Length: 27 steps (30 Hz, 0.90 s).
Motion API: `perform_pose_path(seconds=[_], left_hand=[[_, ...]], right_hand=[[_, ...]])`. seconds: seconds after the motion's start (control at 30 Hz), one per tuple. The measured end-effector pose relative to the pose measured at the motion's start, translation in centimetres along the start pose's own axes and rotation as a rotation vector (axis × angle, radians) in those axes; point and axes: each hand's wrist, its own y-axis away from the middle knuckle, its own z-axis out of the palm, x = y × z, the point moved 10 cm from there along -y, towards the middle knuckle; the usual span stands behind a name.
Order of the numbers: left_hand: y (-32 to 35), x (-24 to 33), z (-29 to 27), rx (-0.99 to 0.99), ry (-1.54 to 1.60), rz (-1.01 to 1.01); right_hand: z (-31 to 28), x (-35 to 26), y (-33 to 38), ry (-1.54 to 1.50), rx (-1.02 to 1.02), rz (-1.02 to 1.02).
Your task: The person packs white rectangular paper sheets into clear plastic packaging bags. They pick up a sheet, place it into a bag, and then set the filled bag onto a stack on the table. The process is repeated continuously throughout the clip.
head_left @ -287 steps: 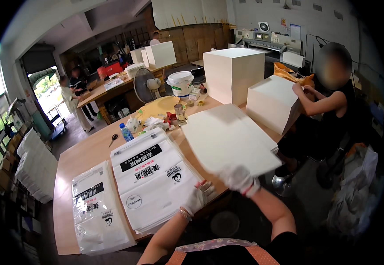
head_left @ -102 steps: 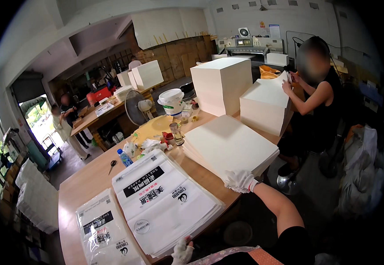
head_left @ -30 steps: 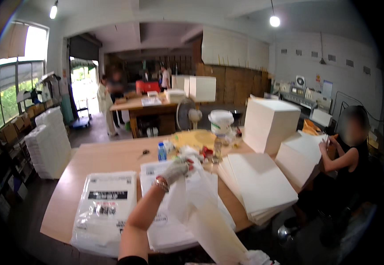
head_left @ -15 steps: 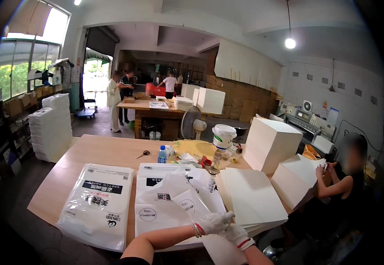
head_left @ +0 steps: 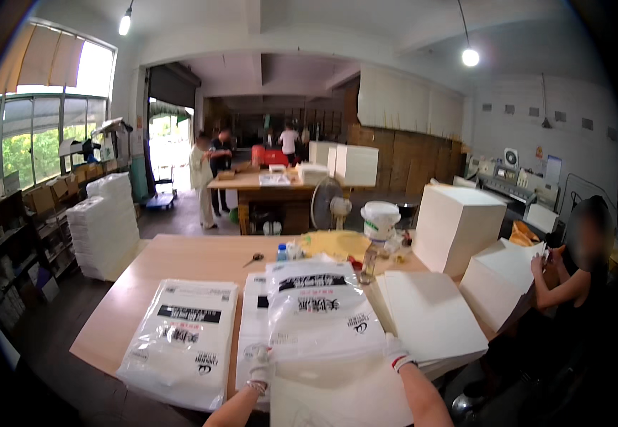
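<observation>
A clear plastic bag with black and red print (head_left: 323,306) lies raised in front of me, its mouth toward me. A cream sheet of paper, perhaps a stack, (head_left: 334,391) lies at that mouth, its far edge overlapping the bag. My left hand (head_left: 260,364), in a white glove, is closed at the left corner of the bag's mouth. At the right corner my gloved right hand (head_left: 396,350) grips the bag's edge; its fingers are partly hidden. Under the bag lie more printed bags (head_left: 251,313). To the right sits a stack of cream paper (head_left: 433,313).
A pile of filled bags (head_left: 181,334) lies on the left. Farther back are scissors (head_left: 253,260), a blue-capped bottle (head_left: 282,252), a glass jar (head_left: 368,267) and a white bucket (head_left: 380,220). Tall paper stacks (head_left: 458,228) stand right, beside a seated co-worker (head_left: 572,277).
My hands have moved apart, from close together to opposite sides of the bag's mouth. The bag, crumpled before, now lies spread out, with the cream paper at its mouth. The view has shifted.
</observation>
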Motion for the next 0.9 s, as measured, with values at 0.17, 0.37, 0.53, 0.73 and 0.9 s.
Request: perform_pose_path(seconds=[0.17, 0.37, 0.53, 0.73, 0.9], left_hand=[[6.4, -0.8, -1.6, -0.106, 0.227, -0.748], [21.6, 6.6, -3.0, -0.421, 0.351, -0.499], [27.8, 1.1, -0.4, -0.276, 0.772, -0.759], [24.9, 1.6, -1.0, -0.289, 0.66, -0.336], [12.1, 17.4, -9.1, -0.065, 0.19, 0.136]], right_hand=[[-0.3, -0.5, 7.7, -0.091, -0.135, -0.183], [-0.8, 1.4, 28.1, -0.512, -0.374, -0.346], [1.9, 4.1, 28.4, -0.657, -0.279, -0.171], [7.8, 9.6, 25.2, -0.404, -0.919, -0.155], [7.8, 3.9, 22.3, -0.873, -0.337, -0.239]])
